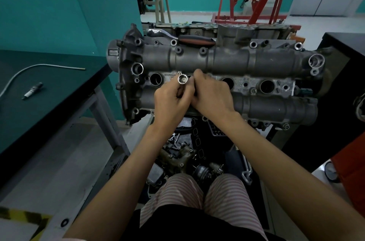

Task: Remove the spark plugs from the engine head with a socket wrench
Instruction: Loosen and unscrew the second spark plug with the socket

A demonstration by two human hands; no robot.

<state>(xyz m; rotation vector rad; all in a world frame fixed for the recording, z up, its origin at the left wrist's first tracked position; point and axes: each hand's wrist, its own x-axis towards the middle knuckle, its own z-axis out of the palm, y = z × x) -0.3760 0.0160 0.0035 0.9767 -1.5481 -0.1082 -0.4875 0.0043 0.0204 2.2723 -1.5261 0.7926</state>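
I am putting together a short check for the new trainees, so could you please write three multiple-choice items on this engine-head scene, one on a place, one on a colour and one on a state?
1. Where does the loose spark plug lie?
A. on the dark table at the left
B. on the floor
C. on the engine head

2. What colour is the stripe on the ratchet handle resting on the engine head?
A. blue
B. orange
C. yellow

3. What is the left hand doing?
A. hanging idle
B. pressing flat on the table
C. gripping a socket

Answers: 1 A, it lies on the dark table. 2 B, an orange stripe runs along the black grip. 3 C, its fingers curl round the socket, open end up.
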